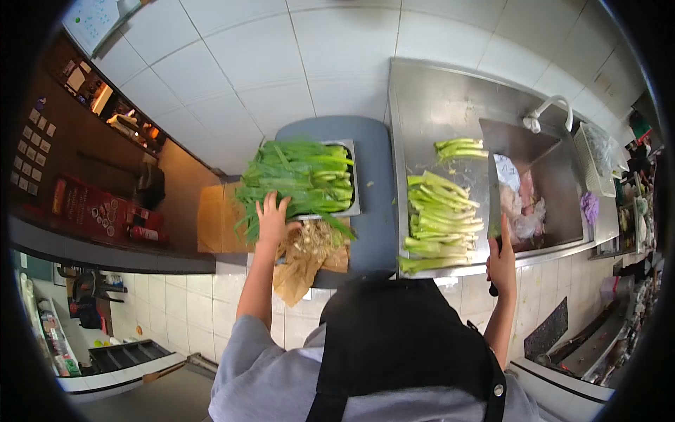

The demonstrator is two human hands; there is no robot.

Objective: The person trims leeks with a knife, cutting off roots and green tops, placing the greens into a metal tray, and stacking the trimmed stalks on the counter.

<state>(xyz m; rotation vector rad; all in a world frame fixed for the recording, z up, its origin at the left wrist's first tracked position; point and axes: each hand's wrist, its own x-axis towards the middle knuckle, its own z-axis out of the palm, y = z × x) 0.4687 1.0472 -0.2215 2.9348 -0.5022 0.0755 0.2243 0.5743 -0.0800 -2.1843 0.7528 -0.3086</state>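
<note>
My left hand (271, 219) rests with fingers spread on the leafy ends of the green onions (302, 176). These lie heaped in a metal tray (356, 204), leaves hanging over its left side. In my right hand (501, 261) is a knife (494, 200), gripped by its black handle with the blade pointing away from me, at the sink's left edge. Left of the blade, cut pale green onion stalks (443, 218) lie in a row on the steel counter (429, 105). A smaller bunch of stalks (460, 149) sits farther back.
The tray stands on a blue-grey surface (376, 239). Brown paper (295, 280) with root trimmings and cardboard (219, 218) lie nearer me. Plastic bags (527, 219) are in the sink (555, 204), under a white faucet (541, 116). A white basket (594, 158) stands at its right.
</note>
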